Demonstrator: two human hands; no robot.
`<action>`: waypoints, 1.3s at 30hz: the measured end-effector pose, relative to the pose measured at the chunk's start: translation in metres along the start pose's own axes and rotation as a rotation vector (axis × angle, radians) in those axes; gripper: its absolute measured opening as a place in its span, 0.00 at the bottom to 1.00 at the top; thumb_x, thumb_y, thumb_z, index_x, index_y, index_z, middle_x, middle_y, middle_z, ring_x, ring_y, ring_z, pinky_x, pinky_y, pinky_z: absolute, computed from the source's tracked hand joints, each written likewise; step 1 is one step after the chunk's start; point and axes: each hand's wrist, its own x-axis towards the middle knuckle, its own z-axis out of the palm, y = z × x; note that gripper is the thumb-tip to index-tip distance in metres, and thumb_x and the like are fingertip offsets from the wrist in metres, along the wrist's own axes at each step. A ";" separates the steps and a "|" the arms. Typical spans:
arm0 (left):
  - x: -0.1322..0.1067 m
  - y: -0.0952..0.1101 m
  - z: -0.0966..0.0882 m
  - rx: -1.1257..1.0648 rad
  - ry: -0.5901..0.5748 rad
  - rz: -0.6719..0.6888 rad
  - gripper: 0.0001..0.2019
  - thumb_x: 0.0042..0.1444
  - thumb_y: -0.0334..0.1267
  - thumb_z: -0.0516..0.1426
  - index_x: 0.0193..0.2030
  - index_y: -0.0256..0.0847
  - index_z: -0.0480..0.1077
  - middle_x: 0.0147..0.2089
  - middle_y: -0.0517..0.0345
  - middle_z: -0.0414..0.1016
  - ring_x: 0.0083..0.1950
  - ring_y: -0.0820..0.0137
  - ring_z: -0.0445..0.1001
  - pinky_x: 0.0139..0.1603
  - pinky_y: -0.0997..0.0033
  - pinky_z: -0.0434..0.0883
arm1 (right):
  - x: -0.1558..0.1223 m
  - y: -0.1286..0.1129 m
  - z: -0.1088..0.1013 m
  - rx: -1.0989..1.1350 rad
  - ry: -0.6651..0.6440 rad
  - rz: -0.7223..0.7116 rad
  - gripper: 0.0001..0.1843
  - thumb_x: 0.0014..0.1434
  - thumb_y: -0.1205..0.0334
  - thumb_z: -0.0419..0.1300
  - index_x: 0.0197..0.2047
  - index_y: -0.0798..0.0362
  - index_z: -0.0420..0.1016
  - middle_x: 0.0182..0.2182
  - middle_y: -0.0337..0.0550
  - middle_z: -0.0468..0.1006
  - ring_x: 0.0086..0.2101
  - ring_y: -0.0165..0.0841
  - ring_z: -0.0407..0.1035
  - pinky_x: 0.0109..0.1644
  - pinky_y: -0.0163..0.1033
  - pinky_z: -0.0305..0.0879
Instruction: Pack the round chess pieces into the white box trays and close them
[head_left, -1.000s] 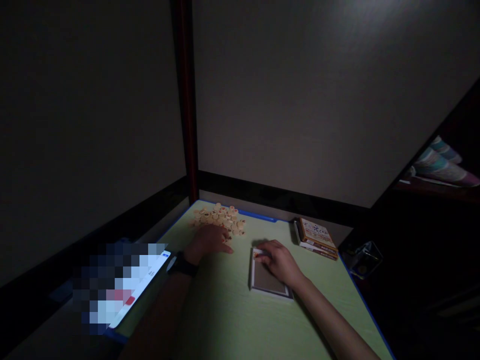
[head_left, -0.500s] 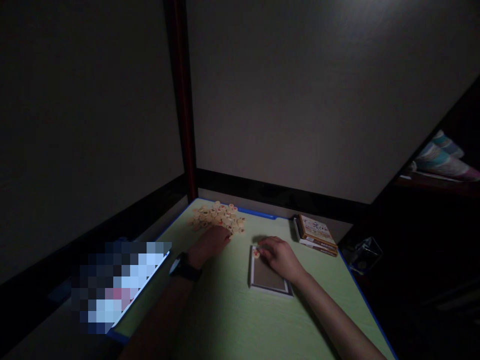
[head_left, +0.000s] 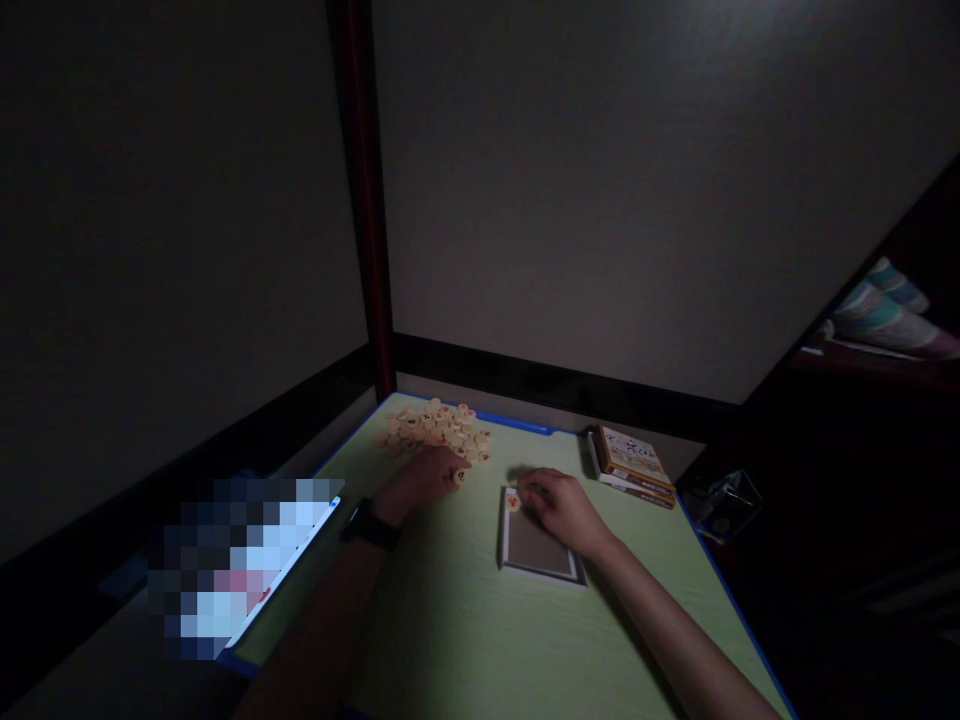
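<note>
Round wooden xiangqi pieces (head_left: 431,425) with red and dark characters lie heaped at the far left of the green table. My left hand (head_left: 427,475), with a dark watch on its wrist, is at the near edge of the heap, its fingers closed on one xiangqi piece (head_left: 460,477). A shallow box tray (head_left: 536,540) with a brown inside and white rim lies in front of my right hand (head_left: 559,505). In its far left corner sits a single red-marked piece (head_left: 513,500). My right hand hovers over the tray's far edge, fingers curled loosely apart beside that piece.
Several flat boxes (head_left: 634,465) are stacked at the back right of the green table (head_left: 450,620). A lit, pixelated screen (head_left: 262,570) stands along the left edge. Walls rise behind, and a dark container (head_left: 727,510) sits beyond the right edge.
My left hand has drawn slightly back from the heap, and a piece now shows at its fingertips. My right hand has stayed nearly still by the tray's corner.
</note>
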 end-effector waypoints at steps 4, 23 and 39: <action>0.002 -0.012 -0.013 -0.124 -0.040 -0.072 0.19 0.49 0.32 0.62 0.50 0.41 0.79 0.41 0.55 0.82 0.40 0.66 0.78 0.47 0.68 0.72 | 0.018 -0.001 -0.001 -0.001 0.025 -0.012 0.14 0.58 0.72 0.56 0.42 0.52 0.82 0.41 0.47 0.84 0.42 0.38 0.77 0.50 0.43 0.71; 0.001 -0.011 -0.009 0.111 0.137 -0.132 0.12 0.61 0.31 0.54 0.43 0.40 0.80 0.44 0.50 0.77 0.49 0.63 0.74 0.51 0.66 0.68 | 0.100 -0.031 0.045 -0.301 -0.283 -0.222 0.18 0.57 0.78 0.54 0.43 0.55 0.81 0.42 0.52 0.83 0.48 0.38 0.74 0.55 0.38 0.65; -0.001 -0.002 -0.012 0.178 0.097 -0.218 0.18 0.62 0.26 0.50 0.50 0.42 0.78 0.47 0.51 0.71 0.48 0.66 0.72 0.48 0.69 0.67 | 0.106 -0.019 0.033 -0.186 -0.350 -0.220 0.11 0.53 0.77 0.58 0.26 0.53 0.77 0.29 0.40 0.80 0.32 0.31 0.71 0.38 0.33 0.59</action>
